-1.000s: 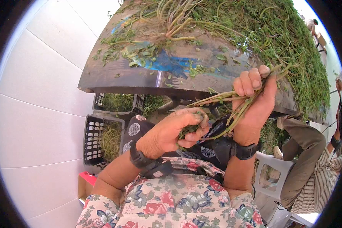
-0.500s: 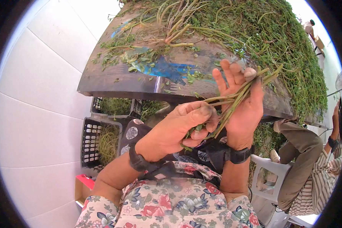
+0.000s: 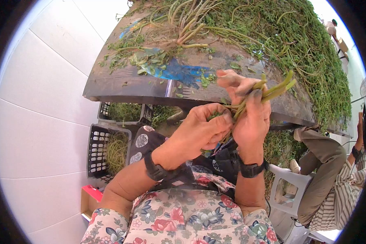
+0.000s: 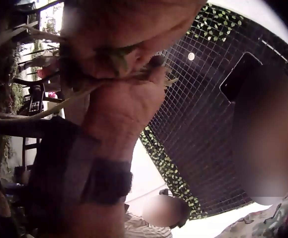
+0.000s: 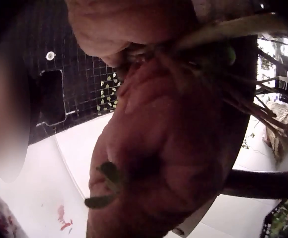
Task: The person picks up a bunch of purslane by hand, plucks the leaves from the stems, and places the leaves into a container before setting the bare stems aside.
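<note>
My right hand (image 3: 248, 118) holds a small bunch of green stems (image 3: 279, 88) between thumb and fingers, in front of the table's near edge. The thick ends of the stems stick out up and to the right. Close against it on the left, my left hand (image 3: 199, 128) grips the leafy end of the bunch, with some green leaves (image 3: 214, 116) showing between thumb and fingers. Its fingertips meet the stems right by the right palm. In the left wrist view, a long stem (image 4: 50, 110) trails from between the hands. Two small leaves (image 5: 109, 183) show against a hand in the right wrist view.
Cut greens (image 3: 305, 53) heap over the right of the dark table (image 3: 122, 87); loose stems (image 3: 189, 30) lie at its back. Black crates (image 3: 96, 152) with greens and stems stand below on the left. A person in a striped shirt (image 3: 331, 207) sits right, beside a pale stool (image 3: 288, 189).
My right hand has moved left and down toward the left hand, bringing the stems along. Its fingers, spread half a second ago, have curled in. The left hand stays nearly in place.
</note>
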Demonstrator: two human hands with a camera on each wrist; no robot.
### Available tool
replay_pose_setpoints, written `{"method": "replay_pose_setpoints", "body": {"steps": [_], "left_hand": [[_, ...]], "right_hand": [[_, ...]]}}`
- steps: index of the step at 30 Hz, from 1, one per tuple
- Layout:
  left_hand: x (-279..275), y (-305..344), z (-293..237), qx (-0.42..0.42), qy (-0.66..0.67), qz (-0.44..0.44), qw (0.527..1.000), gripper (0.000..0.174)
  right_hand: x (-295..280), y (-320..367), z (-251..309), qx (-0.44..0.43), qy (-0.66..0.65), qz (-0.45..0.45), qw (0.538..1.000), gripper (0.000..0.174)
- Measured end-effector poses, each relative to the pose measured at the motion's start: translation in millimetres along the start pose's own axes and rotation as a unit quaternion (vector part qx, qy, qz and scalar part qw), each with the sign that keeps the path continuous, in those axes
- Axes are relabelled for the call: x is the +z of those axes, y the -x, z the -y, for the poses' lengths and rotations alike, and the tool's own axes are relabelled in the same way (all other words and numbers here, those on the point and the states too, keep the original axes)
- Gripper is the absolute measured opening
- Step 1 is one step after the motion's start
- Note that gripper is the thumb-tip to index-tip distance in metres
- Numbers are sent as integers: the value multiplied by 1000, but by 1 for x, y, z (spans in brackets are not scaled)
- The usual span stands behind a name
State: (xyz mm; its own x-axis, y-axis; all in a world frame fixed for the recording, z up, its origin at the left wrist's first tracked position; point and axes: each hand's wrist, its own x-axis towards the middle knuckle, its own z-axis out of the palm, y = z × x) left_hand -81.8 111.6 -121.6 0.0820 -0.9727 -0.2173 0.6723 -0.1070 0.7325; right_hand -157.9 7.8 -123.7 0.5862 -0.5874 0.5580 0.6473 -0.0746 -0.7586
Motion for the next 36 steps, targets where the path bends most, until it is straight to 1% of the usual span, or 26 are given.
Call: {"method": "replay_pose_setpoints", "body": {"steps": [3, 6, 9, 12, 13, 16, 17, 20, 23, 25, 27, 28, 30, 33, 34, 36], "left_hand": [[6, 9, -4, 27, -11, 48, 998, 14], [1, 15, -8, 12, 18, 45, 999, 14], [4, 26, -9, -18, -29, 16, 999, 14], [-4, 32, -9, -8, 12, -16, 1000, 14], [-14, 32, -14, -8, -11, 4, 1000, 15], [-22, 31, -16, 40, 120, -4, 992, 8], [-27, 33, -17, 39, 136, 27, 990, 7], [-20, 33, -24, 48, 117, -5, 992, 12], [-11, 25, -19, 39, 57, -32, 997, 10], [-11, 20, -12, 21, 6, 1, 1000, 12], [-9, 18, -9, -1, -64, 17, 998, 14], [-7, 16, -7, 17, -119, 1, 993, 13], [-4, 11, -2, 52, -228, -32, 972, 11], [-8, 6, 5, 70, -243, -49, 966, 12], [-9, 6, 5, 66, -220, -40, 972, 13], [-13, 7, 6, 56, -174, -23, 983, 16]], "right_hand": [[-4, -1, -1, 29, -170, -37, 984, 26], [-6, 1, -4, 54, -234, -21, 971, 25], [-13, 0, -2, 68, -289, -59, 953, 23], [-24, -7, 4, 30, -402, -5, 915, 21], [-24, -6, 7, 40, -383, -10, 923, 23], [-23, -4, 3, 37, -369, 27, 928, 25], [-24, -3, 1, 38, -370, 41, 927, 26], [-25, -2, -6, 42, -387, 84, 917, 29], [-20, -3, -8, 30, -380, 118, 917, 29], [-19, -4, -9, 30, -371, 132, 919, 30], [-17, -3, -4, 77, -362, 106, 923, 27], [-15, -2, -2, 101, -358, 92, 924, 27], [-13, -1, -2, 107, -350, 93, 926, 27], [-8, -1, -2, 113, -339, 89, 930, 27], [-7, 0, -2, 114, -334, 87, 931, 27], [-14, -2, -5, 86, -343, 105, 930, 28]]}}
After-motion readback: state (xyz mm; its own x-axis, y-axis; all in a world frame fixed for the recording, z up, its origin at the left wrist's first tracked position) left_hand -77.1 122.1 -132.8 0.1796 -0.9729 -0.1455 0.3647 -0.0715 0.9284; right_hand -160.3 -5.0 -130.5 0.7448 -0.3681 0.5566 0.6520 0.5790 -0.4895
